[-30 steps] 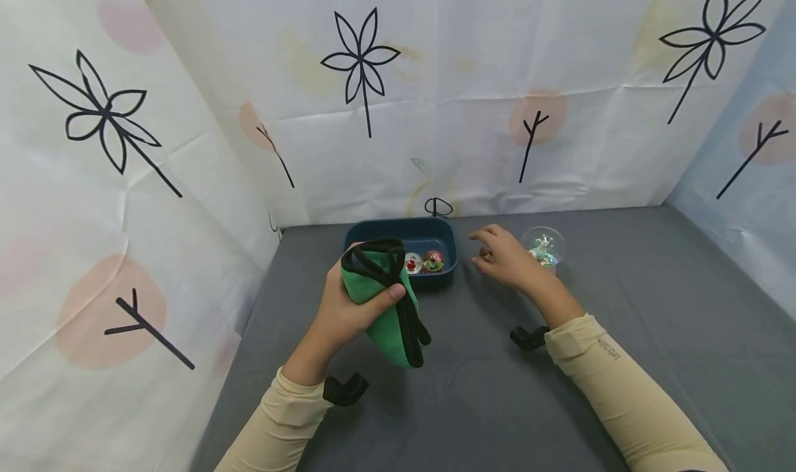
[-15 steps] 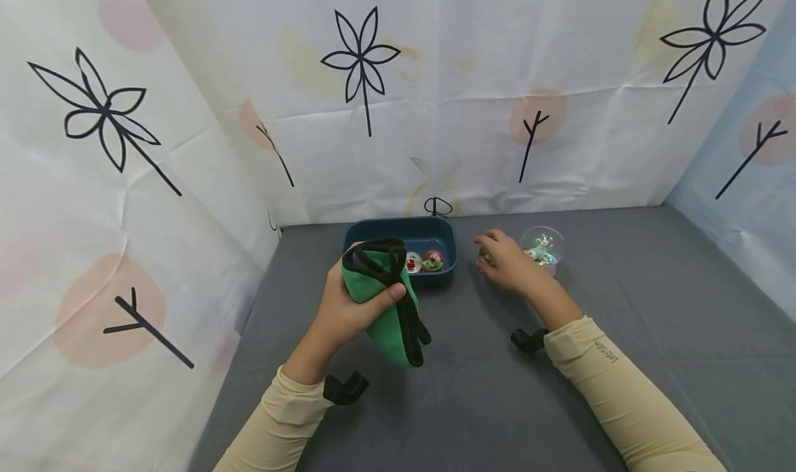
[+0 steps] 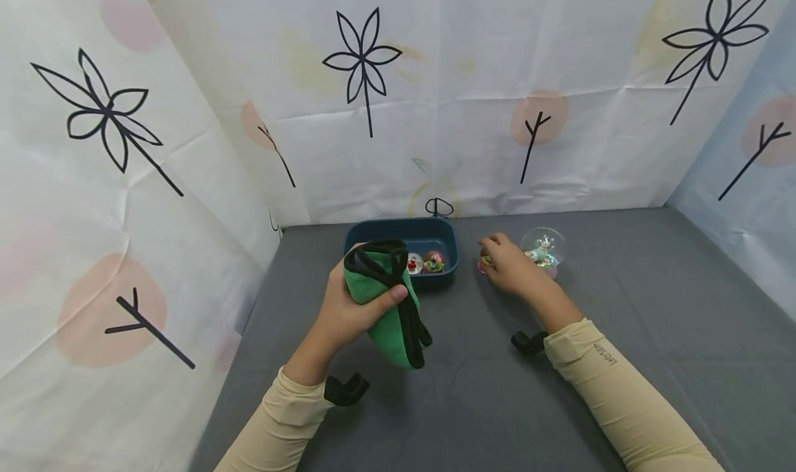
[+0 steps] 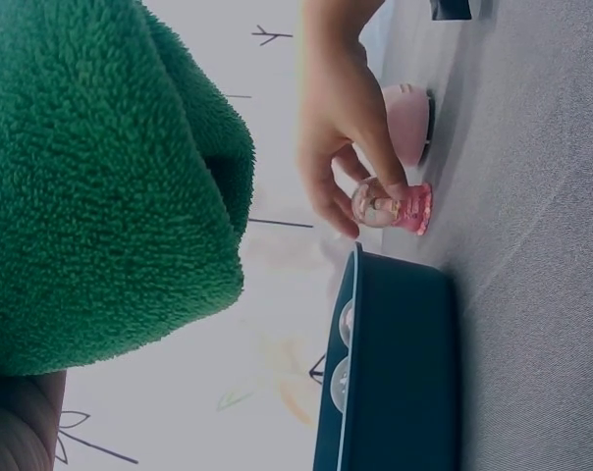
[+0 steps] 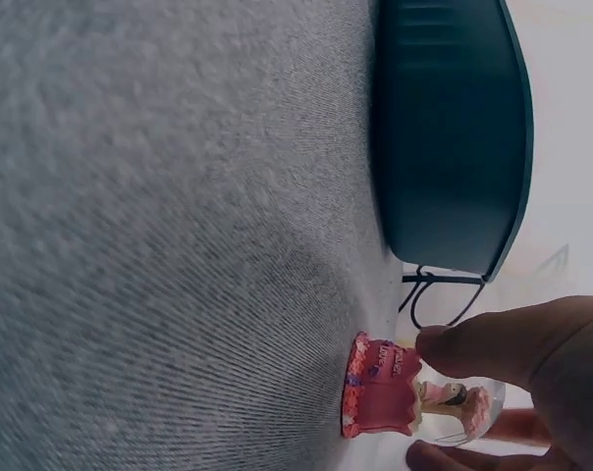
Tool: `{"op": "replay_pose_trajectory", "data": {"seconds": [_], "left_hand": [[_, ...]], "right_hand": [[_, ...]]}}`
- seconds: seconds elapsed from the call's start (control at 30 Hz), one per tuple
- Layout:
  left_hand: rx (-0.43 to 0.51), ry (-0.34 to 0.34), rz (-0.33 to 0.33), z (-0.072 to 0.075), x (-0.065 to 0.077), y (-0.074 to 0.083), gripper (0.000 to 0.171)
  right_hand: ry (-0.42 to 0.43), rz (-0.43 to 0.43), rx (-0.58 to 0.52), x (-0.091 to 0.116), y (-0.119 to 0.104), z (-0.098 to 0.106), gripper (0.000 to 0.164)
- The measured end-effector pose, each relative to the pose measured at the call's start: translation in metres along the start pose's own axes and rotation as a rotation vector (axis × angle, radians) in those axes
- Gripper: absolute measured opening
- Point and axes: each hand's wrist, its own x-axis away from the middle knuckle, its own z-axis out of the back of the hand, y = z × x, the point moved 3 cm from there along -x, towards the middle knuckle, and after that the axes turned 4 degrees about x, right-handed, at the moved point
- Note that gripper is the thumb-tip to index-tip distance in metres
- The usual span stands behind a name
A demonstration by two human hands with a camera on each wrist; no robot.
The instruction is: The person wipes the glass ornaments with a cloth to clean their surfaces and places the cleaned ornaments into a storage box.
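My left hand (image 3: pixel 348 313) grips a folded green towel (image 3: pixel 388 337) with black edging, thumb across its front. The towel is held up in front of the blue box (image 3: pixel 443 278) and hides part of it. To the right of the box, my right hand (image 3: pixel 513 268) pinches a small snow globe (image 5: pixel 385 388) between thumb and fingers. That globe has a deep pink base with small lettering and stands on the grey cloth, its clear dome partly behind the fingers. Its pink base and dome show in the left wrist view too.
Inside the box are two small globes, one with a red figure (image 3: pixel 412 265) and one pinkish (image 3: pixel 433 261). A larger snow globe (image 3: pixel 542 251) with a pink base stands just behind the right hand. A printed white curtain (image 3: pixel 472 147) rises behind the grey-covered table (image 3: pixel 472 403).
My right hand's fingers have closed in from a spread pose onto the small snow globe, with the hand lowering slightly. My left hand and the towel stay nearly in place.
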Motion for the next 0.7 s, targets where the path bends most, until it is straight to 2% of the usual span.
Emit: {"op": "replay_pose_trajectory", "data": {"seconds": [0.3,0.5,0.7], "left_hand": [[-0.011,-0.01,0.006,-0.002,0.0,-0.001,0.051],[-0.014,-0.01,0.005,-0.003,0.001,-0.002,0.052],[-0.011,-0.013,0.012,-0.003,0.0,-0.002,0.052]], "right_hand": [[-0.011,-0.067,-0.028,0.002,0.003,-0.007,0.073],[-0.008,-0.105,-0.023,0.001,0.006,-0.011,0.075],[-0.011,-0.105,-0.016,0.0,0.006,-0.01,0.076]]}}
